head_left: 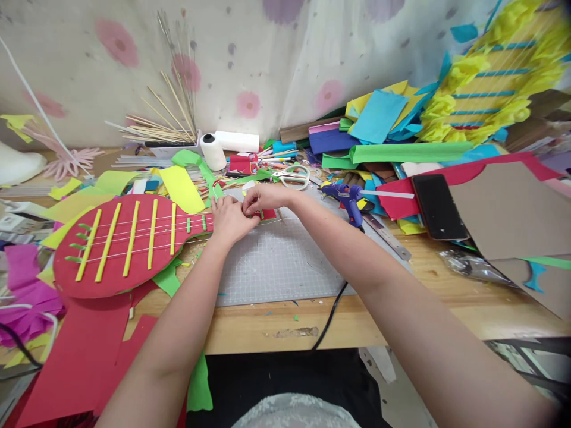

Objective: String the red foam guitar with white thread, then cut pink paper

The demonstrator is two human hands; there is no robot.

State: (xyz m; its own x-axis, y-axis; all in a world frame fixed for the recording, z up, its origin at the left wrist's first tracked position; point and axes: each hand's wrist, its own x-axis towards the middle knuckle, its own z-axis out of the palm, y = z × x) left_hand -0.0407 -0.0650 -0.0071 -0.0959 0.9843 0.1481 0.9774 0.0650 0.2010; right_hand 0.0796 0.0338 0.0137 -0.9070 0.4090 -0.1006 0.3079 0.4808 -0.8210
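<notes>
A red cardboard lute (pixel 118 267) lies across the left of the table, with yellow strips and small green pieces on it. Thin white strings (pixel 147 230) run along its body towards the neck. My left hand (pixel 232 221) is closed over the neck, pressing on it. Close beside it, my right hand (pixel 263 199) makes a pinch at the neck's far end, where the strings meet the fingers. A loose thread trails right from there; the fingertips are partly hidden. Under the neck is a grey cutting mat (pixel 276 273).
A purple glue gun (pixel 350 199) and a metal ruler (pixel 387 236) lie right of the mat. Scissors (pixel 294 176), a thread spool (pixel 213 153) and coloured scraps fill the back. A black phone (pixel 439 207) rests on cardboard at right. A black cable (pixel 330 315) crosses the front edge.
</notes>
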